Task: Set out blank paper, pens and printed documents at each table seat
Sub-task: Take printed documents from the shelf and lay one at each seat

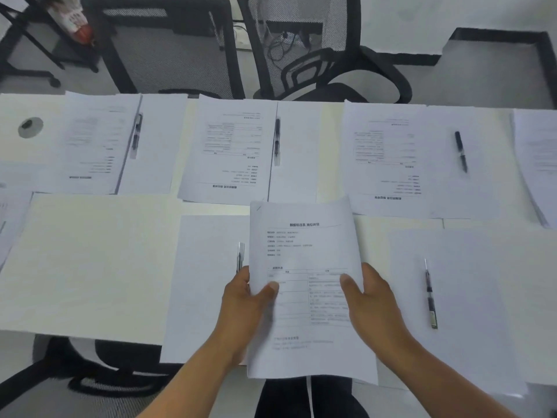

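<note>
While the white bench (pixel 90 267) spans the whole view, two mesh chairs (pixel 168 49) stand beyond its far edge. Along the far side lie three sets, each a printed document beside a blank sheet: left set (pixel 93 143) and middle set (pixel 232 149) each with a pen on the seam between the two sheets, right set (pixel 388 158) with a pen (pixel 461 150) on its blank sheet. On the near side lie two blank sheets; the central one (pixel 205 285) carries a pen (pixel 240 256) partly hidden by the held papers, the right one (pixel 470 297) carries a pen (pixel 430 294) lying clear. A printed document (pixel 304 248) is held above the near centre seat, overlapping the central sheet. Both hands grip its lower half: left hand (pixel 244 306) on the left edge with thumb on top, right hand (pixel 373 303) on the right edge likewise.
</note>
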